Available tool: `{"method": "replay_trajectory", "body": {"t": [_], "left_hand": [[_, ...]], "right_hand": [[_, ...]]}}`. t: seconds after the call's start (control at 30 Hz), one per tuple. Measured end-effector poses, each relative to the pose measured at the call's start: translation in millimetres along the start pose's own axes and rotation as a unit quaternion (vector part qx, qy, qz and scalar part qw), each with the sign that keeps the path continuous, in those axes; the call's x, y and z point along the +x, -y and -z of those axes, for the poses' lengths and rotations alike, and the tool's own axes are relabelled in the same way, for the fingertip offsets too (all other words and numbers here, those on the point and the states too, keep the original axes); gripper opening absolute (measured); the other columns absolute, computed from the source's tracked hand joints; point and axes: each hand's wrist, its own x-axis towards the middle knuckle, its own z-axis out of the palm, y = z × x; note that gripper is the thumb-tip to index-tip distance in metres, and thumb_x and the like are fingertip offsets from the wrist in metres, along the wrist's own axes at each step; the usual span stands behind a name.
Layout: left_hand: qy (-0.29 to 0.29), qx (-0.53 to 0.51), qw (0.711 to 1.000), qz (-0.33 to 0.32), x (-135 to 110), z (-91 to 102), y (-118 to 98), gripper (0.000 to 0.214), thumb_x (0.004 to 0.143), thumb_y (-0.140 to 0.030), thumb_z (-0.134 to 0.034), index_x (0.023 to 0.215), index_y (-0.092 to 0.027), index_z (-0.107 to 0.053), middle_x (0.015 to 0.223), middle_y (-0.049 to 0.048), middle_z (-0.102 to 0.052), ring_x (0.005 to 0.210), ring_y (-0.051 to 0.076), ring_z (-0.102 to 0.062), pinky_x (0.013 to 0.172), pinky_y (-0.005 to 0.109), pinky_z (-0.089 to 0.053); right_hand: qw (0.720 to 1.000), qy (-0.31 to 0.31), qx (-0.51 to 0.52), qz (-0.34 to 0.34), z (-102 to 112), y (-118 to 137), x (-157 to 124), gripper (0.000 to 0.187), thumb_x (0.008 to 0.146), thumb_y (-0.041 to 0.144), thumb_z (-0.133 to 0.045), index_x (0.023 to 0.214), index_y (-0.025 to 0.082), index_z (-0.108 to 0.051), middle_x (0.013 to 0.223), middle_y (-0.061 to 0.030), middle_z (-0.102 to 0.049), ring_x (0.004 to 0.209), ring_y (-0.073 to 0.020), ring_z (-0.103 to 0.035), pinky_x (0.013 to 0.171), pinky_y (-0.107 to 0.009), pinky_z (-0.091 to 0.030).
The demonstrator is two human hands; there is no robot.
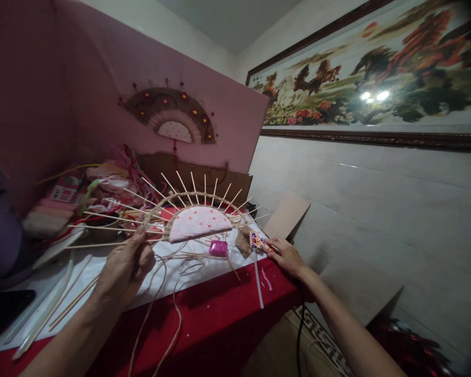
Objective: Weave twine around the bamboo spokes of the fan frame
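My left hand (pixel 127 264) is closed on the left side of a half-made fan (pixel 198 222): a pink dotted half-circle with thin wooden sticks fanning out and a band of twine woven across them. It holds the fan upright above the table. Loose twine (pixel 172 309) trails from it over the red cloth. My right hand (pixel 286 255) reaches to the table's right edge and closes on a small patterned tool (pixel 260 242), with a white stick (pixel 258 283) lying just beside it.
A finished brown fan (pixel 170 112) hangs on the pink board behind. Bags and craft clutter (pixel 102 188) pile up at the left. A pink block (pixel 219 248), cardboard pieces (pixel 286 214) and a long clear strip (pixel 47 311) lie on the table. A framed horse painting (pixel 377 73) hangs on the wall.
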Motion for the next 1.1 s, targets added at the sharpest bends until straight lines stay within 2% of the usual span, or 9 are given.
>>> {"method": "replay_trajectory", "body": {"t": [0.2, 0.3, 0.37, 0.47, 0.63, 0.73, 0.8, 0.93, 1.1], "left_hand": [[-0.009, -0.011, 1.0, -0.01, 1, -0.6, 2, 0.024, 0.073, -0.032, -0.061, 0.061, -0.017, -0.045, 0.032, -0.0094, -0.036, 0.026, 0.003, -0.023, 0.029, 0.014, -0.019], [-0.018, -0.018, 1.0, -0.011, 1, 1.2, 2, 0.028, 0.073, -0.034, -0.061, 0.059, -0.017, -0.044, 0.031, -0.0091, -0.036, 0.026, 0.003, -0.023, 0.028, 0.014, -0.019], [-0.021, -0.027, 0.999, -0.016, 1, 2.4, 1, 0.029, 0.075, -0.035, -0.059, 0.058, -0.017, -0.044, 0.032, -0.0089, -0.037, 0.026, 0.003, -0.023, 0.028, 0.014, -0.019], [-0.018, -0.043, 0.999, -0.024, 1, 3.2, -1, 0.026, 0.076, -0.035, -0.058, 0.061, -0.017, -0.046, 0.032, -0.0093, -0.037, 0.026, 0.003, -0.023, 0.028, 0.014, -0.018], [0.007, -0.06, 0.998, -0.037, -1, 4.4, -4, 0.03, 0.076, -0.037, -0.058, 0.059, -0.017, -0.044, 0.033, -0.0095, -0.036, 0.027, 0.002, -0.022, 0.03, 0.015, -0.017], [0.017, -0.048, 0.997, -0.049, -2, 5.8, -4, 0.032, 0.077, -0.039, -0.056, 0.058, -0.016, -0.045, 0.033, -0.0094, -0.035, 0.029, 0.002, -0.022, 0.032, 0.015, -0.018], [0.022, -0.037, 0.997, -0.057, -3, 6.4, -4, 0.032, 0.078, -0.039, -0.056, 0.059, -0.015, -0.047, 0.034, -0.0093, -0.035, 0.031, 0.002, -0.022, 0.033, 0.014, -0.018], [0.009, -0.007, 0.998, -0.068, -3, 6.3, -4, 0.034, 0.077, -0.043, -0.055, 0.059, -0.016, -0.047, 0.033, -0.009, -0.035, 0.03, 0.002, -0.021, 0.032, 0.015, -0.015], [-0.01, 0.031, 0.996, -0.08, -2, 5.1, -1, 0.029, 0.075, -0.043, -0.058, 0.077, -0.015, -0.055, 0.036, -0.0095, -0.037, 0.031, 0.002, -0.022, 0.032, 0.015, -0.012]], "right_hand": [[0.999, -0.044, -0.003, -0.021, 9, 17, -1, 0.029, 0.08, 0.033, -0.049, 0.101, 0.018, -0.063, 0.1, -0.0096, -0.063, 0.094, -0.0224, -0.055, 0.084, -0.036, -0.041], [0.987, -0.136, 0.049, -0.064, 18, 53, 0, 0.025, 0.078, 0.035, -0.052, 0.091, 0.018, -0.064, 0.094, -0.0105, -0.064, 0.089, -0.0238, -0.055, 0.078, -0.035, -0.041], [0.967, -0.134, 0.196, -0.089, 22, 92, 1, 0.025, 0.08, 0.039, -0.049, 0.08, 0.019, -0.064, 0.081, -0.0068, -0.064, 0.073, -0.0196, -0.056, 0.068, -0.031, -0.041], [0.892, -0.053, 0.437, -0.106, 17, 165, 8, 0.033, 0.078, 0.046, -0.052, 0.072, 0.016, -0.064, 0.071, -0.005, -0.063, 0.069, -0.017, -0.055, 0.069, -0.029, -0.04], [0.639, 0.086, 0.755, -0.124, -13, 273, 35, 0.04, 0.068, 0.05, -0.065, 0.093, 0.018, -0.063, 0.099, -0.0071, -0.065, 0.092, -0.0191, -0.057, 0.085, -0.035, -0.038], [0.508, 0.08, 0.855, -0.072, -27, 305, 58, 0.045, 0.067, 0.057, -0.062, 0.092, 0.019, -0.063, 0.099, -0.0063, -0.066, 0.096, -0.0207, -0.057, 0.083, -0.036, -0.041], [0.477, 0.077, 0.875, -0.025, -31, 315, 70, 0.047, 0.067, 0.057, -0.061, 0.094, 0.02, -0.063, 0.094, -0.0056, -0.067, 0.093, -0.0209, -0.058, 0.08, -0.035, -0.044], [0.474, 0.059, 0.878, 0.01, -33, 322, 85, 0.039, 0.071, 0.048, -0.063, 0.097, 0.019, -0.063, 0.089, -0.004, -0.069, 0.088, -0.0187, -0.061, 0.079, -0.032, -0.046], [0.458, 0.043, 0.888, 0.006, -34, 319, 93, 0.025, 0.08, 0.03, -0.056, 0.1, 0.017, -0.062, 0.094, -0.0046, -0.068, 0.092, -0.0175, -0.061, 0.082, -0.032, -0.046]]}}
